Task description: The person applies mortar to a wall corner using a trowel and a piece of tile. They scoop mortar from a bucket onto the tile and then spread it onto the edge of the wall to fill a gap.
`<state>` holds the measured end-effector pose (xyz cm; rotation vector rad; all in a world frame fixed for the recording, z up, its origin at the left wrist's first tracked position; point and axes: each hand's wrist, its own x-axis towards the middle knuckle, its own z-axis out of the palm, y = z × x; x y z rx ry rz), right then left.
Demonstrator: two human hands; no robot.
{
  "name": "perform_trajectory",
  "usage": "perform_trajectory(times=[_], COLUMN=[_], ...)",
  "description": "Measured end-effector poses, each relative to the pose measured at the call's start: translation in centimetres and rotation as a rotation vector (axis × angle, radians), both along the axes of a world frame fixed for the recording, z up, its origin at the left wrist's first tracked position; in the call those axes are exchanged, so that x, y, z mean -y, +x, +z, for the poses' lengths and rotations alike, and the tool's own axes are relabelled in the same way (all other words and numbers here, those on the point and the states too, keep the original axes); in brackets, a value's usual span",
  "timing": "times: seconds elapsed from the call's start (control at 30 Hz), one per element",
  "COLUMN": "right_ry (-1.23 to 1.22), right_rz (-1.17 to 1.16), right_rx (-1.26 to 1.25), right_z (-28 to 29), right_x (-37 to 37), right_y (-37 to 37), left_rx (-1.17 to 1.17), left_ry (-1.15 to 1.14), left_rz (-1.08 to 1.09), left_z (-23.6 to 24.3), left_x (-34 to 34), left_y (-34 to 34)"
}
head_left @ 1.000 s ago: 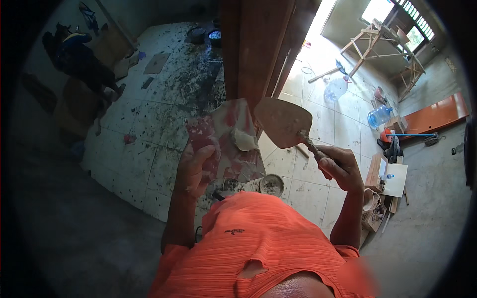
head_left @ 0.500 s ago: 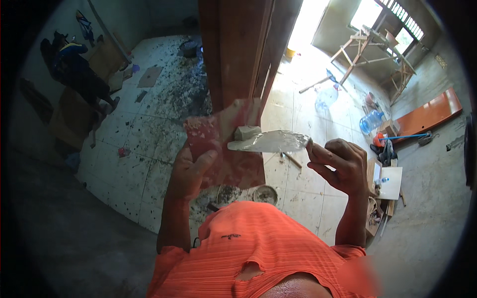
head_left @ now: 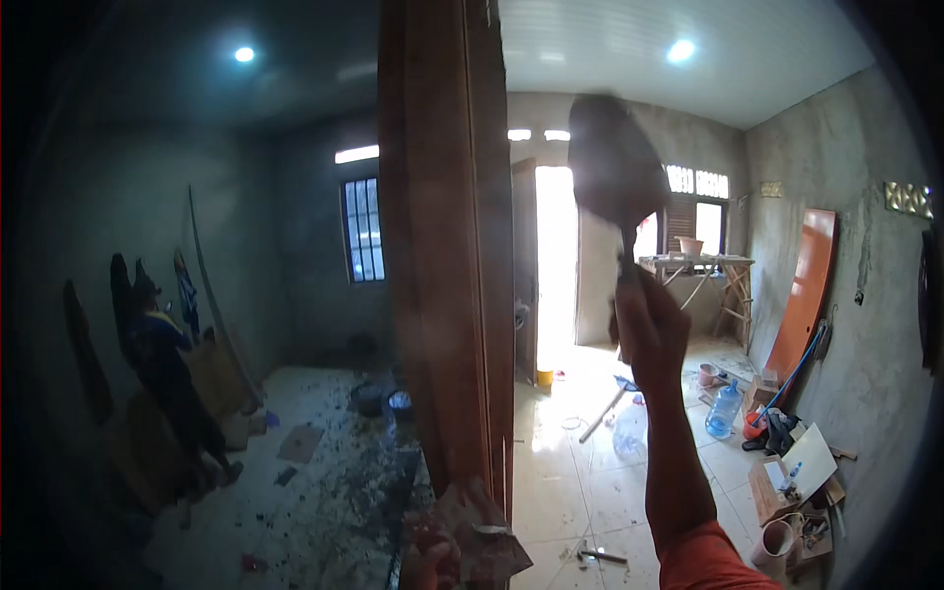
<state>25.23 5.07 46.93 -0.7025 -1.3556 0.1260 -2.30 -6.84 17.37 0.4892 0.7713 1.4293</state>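
Raised high in front of me, my right hand (head_left: 651,329) is closed around the handle of a pointed trowel (head_left: 615,162). The blade points up and looks dark against the light behind it. Low at the bottom edge, my left hand (head_left: 425,567) grips a flat reddish board (head_left: 497,559) smeared with grey plaster. A small pale lump of plaster (head_left: 489,529) sits on it. Between the hands' sides stands a tall brown wooden door frame (head_left: 438,246); the board overlaps its lower part in view. The trowel is to the right of the frame, and I cannot tell whether it touches anything.
Another person (head_left: 162,354) stands in the dim room at left. A hammer (head_left: 602,556) lies on the tiles. At right are a blue water bottle (head_left: 724,408), an orange panel (head_left: 804,295), a cardboard box (head_left: 772,492) and a wooden scaffold (head_left: 733,285). Debris covers the left floor.
My view has tipped up from the floor to the walls and ceiling. The trowel has left the board and risen with my right hand; the board now sits at the bottom edge.
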Motion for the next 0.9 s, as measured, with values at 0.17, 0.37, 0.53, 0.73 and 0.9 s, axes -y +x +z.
perform_trajectory(times=[0.17,0.37,0.53,0.73,0.9], right_ry=[0.363,0.206,-0.014,-0.033,0.059], right_rz=[0.165,0.125,-0.006,-0.114,0.001], right_rx=[0.121,0.193,0.304,0.297,0.278], right_z=[14.9,23.2,26.4,26.8,25.9], right_x=[-2.2,-0.1,1.3,1.5,3.2], right_y=[-1.9,-6.6,-8.5,-6.7,-5.8], left_rx=[-0.148,-0.213,-0.313,-0.245,-0.198], left_ry=[-0.043,-0.005,0.038,0.051,0.115], left_rz=[-0.016,0.074,0.236,0.191,0.089], left_z=[1.2,1.7,1.9,2.1,-0.4], left_x=[1.1,2.4,2.4,2.4,2.7], left_y=[-2.6,-5.8,-6.9,-7.2,-7.8])
